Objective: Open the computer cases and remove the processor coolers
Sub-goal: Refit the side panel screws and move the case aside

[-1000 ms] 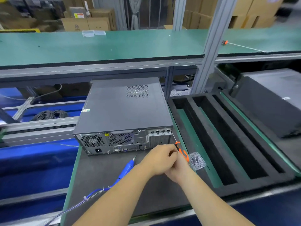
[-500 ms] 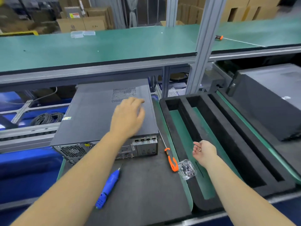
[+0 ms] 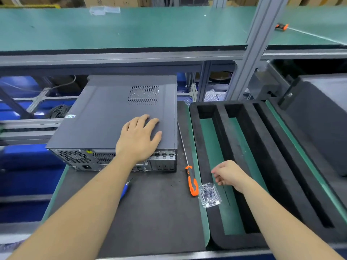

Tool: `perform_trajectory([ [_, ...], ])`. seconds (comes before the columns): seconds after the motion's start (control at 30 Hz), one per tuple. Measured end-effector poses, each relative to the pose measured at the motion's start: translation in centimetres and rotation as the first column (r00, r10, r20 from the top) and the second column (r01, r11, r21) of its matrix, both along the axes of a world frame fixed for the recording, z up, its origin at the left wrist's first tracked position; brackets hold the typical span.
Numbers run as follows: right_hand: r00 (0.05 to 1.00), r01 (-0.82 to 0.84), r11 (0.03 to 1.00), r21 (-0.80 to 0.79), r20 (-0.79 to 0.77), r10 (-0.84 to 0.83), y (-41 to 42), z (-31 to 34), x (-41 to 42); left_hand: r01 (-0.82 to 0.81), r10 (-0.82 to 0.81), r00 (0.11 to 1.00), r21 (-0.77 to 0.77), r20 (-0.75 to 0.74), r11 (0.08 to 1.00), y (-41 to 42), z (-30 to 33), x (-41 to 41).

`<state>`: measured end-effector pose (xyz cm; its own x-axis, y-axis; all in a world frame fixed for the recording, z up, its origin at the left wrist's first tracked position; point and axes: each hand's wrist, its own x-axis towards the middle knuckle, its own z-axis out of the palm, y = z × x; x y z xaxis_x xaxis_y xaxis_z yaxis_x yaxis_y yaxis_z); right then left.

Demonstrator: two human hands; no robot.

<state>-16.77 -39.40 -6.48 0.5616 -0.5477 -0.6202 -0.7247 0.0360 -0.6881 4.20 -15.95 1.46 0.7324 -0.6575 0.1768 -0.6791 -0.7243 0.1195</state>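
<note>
Dark grey mat covers the bench, green strip along its right edge, with a long green shelf running across above it. Sitting on the mat is the computer case, lid on, rear panel with fan grilles facing the camera, its right side near the mat's edge. Left hand lies flat on the lid by the rear right corner, fingers straight and spread. Right hand hangs loosely curled above the black foam tray, holding nothing. An orange screwdriver lies in the strip between case and tray, handle toward the camera. Just beside the handle is a small clear box (contents too blurry to call). A blue tool peeks out under the left forearm. Green base shows in the tray's long slots.
</note>
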Motion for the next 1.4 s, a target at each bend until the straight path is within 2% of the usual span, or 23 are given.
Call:
perform_trajectory([
  [0.2,0.957,-0.272,0.961,-0.041,-0.112,0.266,1.4,2.3,-1.1,-0.001,0.001,1.0,-0.004,-0.01,1.0,0.1,0.2,-0.1],
  [0.47,0.913,-0.4,0.877,-0.268,-0.2,0.355,2.8,2.8,-1.4,0.012,-0.012,1.0,-0.003,-0.027,1.0,0.1,0.4,-0.1],
  [0.6,0.884,-0.466,0.801,-0.377,-0.241,0.401,2.8,2.2,-2.0,0.018,-0.018,0.999,-0.008,-0.035,1.0,0.2,0.3,-0.2],
  [0.73,0.788,-0.615,0.689,-0.383,-0.254,0.561,3.2,1.5,-2.9,0.022,-0.023,0.999,-0.006,-0.031,1.0,0.2,0.3,0.1],
  [0.93,0.836,-0.537,0.654,-0.533,-0.231,0.498,3.9,-0.2,-2.7,0.024,-0.024,1.0,-0.007,-0.013,1.0,0.2,0.3,0.0],
  [1.07,0.8,-0.59,0.601,-0.538,-0.289,0.527,4.0,-0.3,-2.5,0.028,-0.028,1.0,-0.011,-0.012,1.0,0.2,0.3,0.0],
  [1.2,0.816,-0.564,0.612,-0.554,-0.259,0.517,4.0,-0.4,-2.5,0.03,-0.03,1.0,-0.011,-0.006,0.999,0.2,0.2,0.1],
  [1.4,0.795,-0.59,0.564,-0.578,-0.292,0.532,4.7,-0.8,-1.7,0.039,-0.039,0.999,-0.021,-0.004,0.999,0.2,0.1,0.2],
])
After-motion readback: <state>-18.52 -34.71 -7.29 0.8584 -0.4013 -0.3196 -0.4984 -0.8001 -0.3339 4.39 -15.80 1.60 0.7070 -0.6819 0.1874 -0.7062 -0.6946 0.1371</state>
